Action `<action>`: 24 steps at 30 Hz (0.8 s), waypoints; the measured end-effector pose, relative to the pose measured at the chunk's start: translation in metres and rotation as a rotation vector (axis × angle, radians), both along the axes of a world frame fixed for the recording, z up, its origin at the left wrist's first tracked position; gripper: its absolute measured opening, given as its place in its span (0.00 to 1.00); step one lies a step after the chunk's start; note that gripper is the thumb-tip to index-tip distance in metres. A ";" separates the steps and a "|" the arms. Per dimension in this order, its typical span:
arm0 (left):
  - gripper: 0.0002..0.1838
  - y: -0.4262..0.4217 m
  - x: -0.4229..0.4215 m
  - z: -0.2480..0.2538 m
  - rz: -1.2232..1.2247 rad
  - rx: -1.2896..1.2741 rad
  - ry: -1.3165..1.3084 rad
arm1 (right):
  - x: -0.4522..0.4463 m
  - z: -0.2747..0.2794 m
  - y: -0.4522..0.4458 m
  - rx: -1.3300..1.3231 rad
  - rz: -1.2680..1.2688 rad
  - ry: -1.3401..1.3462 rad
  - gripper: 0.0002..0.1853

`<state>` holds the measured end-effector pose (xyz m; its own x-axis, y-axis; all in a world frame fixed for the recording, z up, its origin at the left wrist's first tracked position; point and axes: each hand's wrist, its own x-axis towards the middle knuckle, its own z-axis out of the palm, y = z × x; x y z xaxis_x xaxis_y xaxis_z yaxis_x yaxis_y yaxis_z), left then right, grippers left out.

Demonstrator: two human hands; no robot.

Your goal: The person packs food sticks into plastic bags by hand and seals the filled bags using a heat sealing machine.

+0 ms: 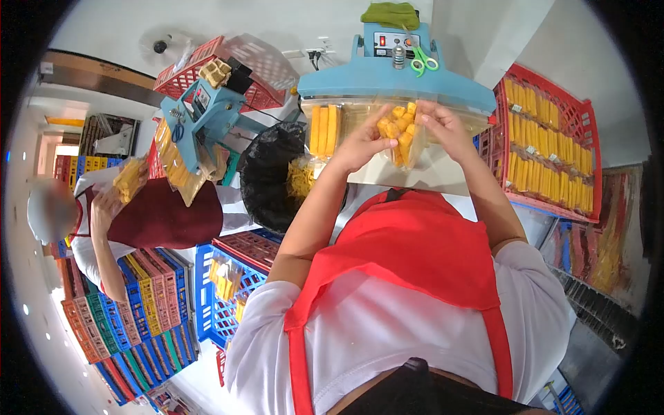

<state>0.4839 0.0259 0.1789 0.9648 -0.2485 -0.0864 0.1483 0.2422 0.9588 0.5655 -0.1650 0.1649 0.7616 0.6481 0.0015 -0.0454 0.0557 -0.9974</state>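
A clear plastic bag (401, 135) of yellow stick-shaped snacks, seen end-on, is held up between my two hands at the front of the blue sealing machine (332, 77). My left hand (362, 145) grips its left side, thumb across the front. Fingers of my right hand (445, 130) close on the bag's upper right edge. Just left of my left hand, another clear bag (323, 131) of upright yellow sticks rests against the sealer. Green-handled scissors (423, 63) and a green cloth (389, 14) are on top of the machine.
A red crate (586, 114) of packed yellow sticks stands at right. Left of me are a black-lined bin (259, 187) with yellow scraps and a blue crate (205, 290). A co-worker (166, 214) holds a bag near a second sealer (207, 128). Stacked crates (149, 294) stand lower left.
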 end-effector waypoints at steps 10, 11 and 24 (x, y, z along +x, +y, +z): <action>0.27 0.012 -0.017 -0.013 0.110 0.157 0.012 | -0.011 -0.004 0.003 -0.124 -0.128 -0.219 0.13; 0.23 0.013 -0.017 -0.012 0.209 0.349 -0.061 | -0.012 -0.001 0.001 -0.141 -0.141 -0.261 0.13; 0.06 0.014 -0.013 0.011 0.320 0.258 -0.031 | -0.017 0.029 -0.012 -0.094 0.230 -0.336 0.08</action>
<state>0.4711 0.0401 0.1902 0.9930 0.0905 -0.0761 0.0743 0.0227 0.9970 0.5481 -0.1770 0.1938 0.5640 0.8105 0.1581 0.2831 -0.0100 -0.9590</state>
